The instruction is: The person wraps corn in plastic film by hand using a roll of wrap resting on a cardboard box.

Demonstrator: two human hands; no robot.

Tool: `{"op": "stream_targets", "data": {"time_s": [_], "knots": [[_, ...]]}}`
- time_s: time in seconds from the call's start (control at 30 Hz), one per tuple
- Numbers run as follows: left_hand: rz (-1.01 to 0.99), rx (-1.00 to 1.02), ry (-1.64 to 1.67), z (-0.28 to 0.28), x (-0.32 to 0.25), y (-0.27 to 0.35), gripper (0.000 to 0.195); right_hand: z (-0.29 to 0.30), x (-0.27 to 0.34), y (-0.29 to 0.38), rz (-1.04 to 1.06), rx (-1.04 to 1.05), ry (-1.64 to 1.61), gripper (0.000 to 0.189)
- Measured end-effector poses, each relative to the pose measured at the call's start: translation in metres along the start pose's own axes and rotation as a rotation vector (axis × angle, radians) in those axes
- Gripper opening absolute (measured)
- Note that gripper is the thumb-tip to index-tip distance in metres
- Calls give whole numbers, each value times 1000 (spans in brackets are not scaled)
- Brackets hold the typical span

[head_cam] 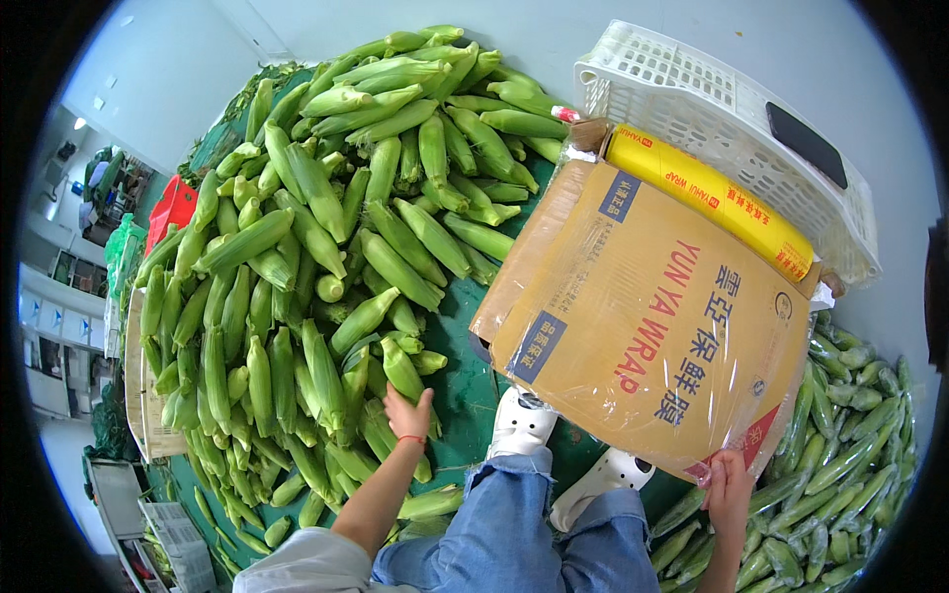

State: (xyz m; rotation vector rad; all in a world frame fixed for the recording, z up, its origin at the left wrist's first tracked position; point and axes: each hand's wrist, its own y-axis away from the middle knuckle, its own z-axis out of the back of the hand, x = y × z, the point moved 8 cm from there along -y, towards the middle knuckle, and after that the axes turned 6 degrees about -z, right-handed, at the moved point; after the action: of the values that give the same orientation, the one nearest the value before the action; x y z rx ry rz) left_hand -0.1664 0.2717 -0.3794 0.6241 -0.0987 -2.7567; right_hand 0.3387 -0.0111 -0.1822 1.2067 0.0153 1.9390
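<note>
My left hand (407,416), with a red string on the wrist, grips the lower end of an unshucked ear of corn (401,368) at the edge of a large heap of green corn (296,244). On the right, my right hand (727,482) pinches the edge of clear plastic film (700,468) at the near corner of a film-covered cardboard box (593,296). A yellow roll of cling wrap (712,196) lies along the far side of the box.
A white perforated plastic crate (667,74) stands behind the roll, with a black phone (806,144) on it. Film-wrapped ears of corn (838,459) are piled at right. White clogs (519,422) stand on the green floor (463,341). A red container (170,211) sits far left.
</note>
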Motion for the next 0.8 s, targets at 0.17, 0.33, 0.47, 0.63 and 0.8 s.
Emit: {"op": "stream_targets", "data": {"time_s": [0.17, 0.33, 0.47, 0.63, 0.8], "knots": [[-24, -48, 415, 5, 60, -37, 82, -23, -1, -8, 58, 2, -65, 9], [-296, 335, 932, 91, -151, 38, 77, 1, -3, 2, -31, -30, -148, 8], [-1404, 411, 203, 134, -324, 129, 66, -2, -7, 9, 34, -156, -54, 11], [-1953, 707, 44, 90, -421, 208, 59, 2, 22, 31, -96, -108, 21, 21], [-1953, 878, 92, 67, -449, 201, 55, 11, 111, 11, 516, -251, -37, 41]]}}
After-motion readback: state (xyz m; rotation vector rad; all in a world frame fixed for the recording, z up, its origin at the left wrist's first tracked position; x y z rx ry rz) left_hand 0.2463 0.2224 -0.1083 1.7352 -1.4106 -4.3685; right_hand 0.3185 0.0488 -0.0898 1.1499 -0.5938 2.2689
